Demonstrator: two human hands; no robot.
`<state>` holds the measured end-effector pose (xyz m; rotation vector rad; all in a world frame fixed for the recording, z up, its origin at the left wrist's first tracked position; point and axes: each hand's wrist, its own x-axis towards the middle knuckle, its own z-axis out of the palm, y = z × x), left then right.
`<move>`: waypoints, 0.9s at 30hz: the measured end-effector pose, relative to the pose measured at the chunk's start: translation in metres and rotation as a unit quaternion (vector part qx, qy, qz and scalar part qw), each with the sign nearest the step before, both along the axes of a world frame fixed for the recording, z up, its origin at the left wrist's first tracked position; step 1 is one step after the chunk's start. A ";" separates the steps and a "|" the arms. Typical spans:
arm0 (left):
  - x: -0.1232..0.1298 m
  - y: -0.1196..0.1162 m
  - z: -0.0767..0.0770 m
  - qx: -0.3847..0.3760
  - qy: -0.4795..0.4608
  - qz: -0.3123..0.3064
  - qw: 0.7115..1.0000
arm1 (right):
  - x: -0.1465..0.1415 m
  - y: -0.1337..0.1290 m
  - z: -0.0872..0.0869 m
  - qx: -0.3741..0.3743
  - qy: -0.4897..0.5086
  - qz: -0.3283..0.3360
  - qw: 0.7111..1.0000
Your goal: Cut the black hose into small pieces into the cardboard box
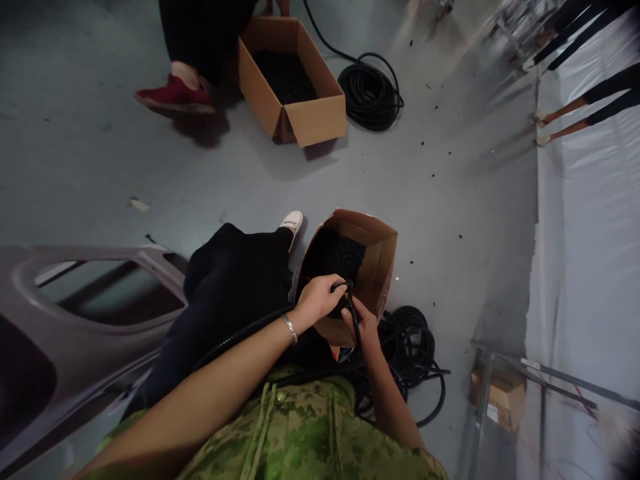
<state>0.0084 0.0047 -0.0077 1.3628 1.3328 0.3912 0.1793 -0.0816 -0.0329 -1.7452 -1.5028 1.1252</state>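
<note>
My left hand (321,298), with a silver bracelet at the wrist, is closed in a pinch at the upper end of a black hose (355,321). What lies right between its fingertips is too small to make out. My right hand (367,328) grips the hose a little lower, thumb against it. Both hands are over the near part of an open cardboard box (384,263), which holds a heap of small black pieces (343,257). More black hose (240,333) runs across my lap under my left forearm.
Tangled black hose (410,340) lies right of my box. Ahead stand another cardboard box (317,120) of black pieces and a coiled hose (370,93), beside a person's red shoe (177,97). A grey plastic chair (25,280) is at left, a metal frame (487,380) at right.
</note>
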 end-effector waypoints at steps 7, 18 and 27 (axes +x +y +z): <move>-0.002 0.002 -0.002 -0.006 0.014 -0.003 1.000 | 0.004 -0.010 -0.006 0.018 -0.053 0.008 0.998; -0.001 -0.002 -0.001 -0.008 0.066 -0.046 0.997 | -0.001 -0.021 -0.007 0.038 -0.113 0.020 0.993; -0.003 -0.008 0.030 0.079 0.244 -0.165 0.952 | -0.010 -0.028 -0.011 0.014 -0.106 0.003 0.994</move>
